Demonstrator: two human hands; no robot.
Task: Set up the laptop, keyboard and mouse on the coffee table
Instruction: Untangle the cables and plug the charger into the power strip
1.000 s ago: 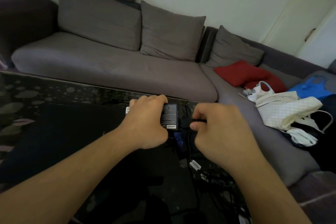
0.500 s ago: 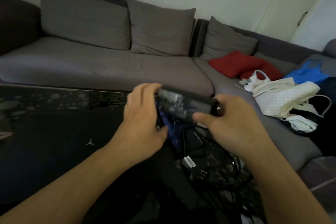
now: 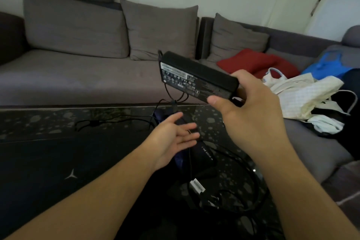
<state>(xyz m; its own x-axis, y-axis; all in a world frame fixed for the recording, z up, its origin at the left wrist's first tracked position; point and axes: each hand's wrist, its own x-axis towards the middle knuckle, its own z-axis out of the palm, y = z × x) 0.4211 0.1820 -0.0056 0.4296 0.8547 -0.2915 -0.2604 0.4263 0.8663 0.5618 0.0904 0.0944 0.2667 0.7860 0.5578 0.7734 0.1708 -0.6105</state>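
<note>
My right hand grips one end of a black laptop power adapter, held up in the air above the dark glass coffee table, label side facing me. A thin cable hangs from its far end down to the table. My left hand hovers lower, palm up and fingers spread, holding nothing. The closed black laptop with a star logo lies on the table at the left. A black mouse lies just under my left fingers, beside a blue pouch.
Thick black cables with a white tag coil on the table's right part. Behind the table stands a grey corner sofa with red cushions, white bags and blue cloth on its right section. A door is at the far right.
The adapter has been lifted off the table and turned lengthwise. My left hand has let go of it and dropped open; my right hand alone holds it now.
</note>
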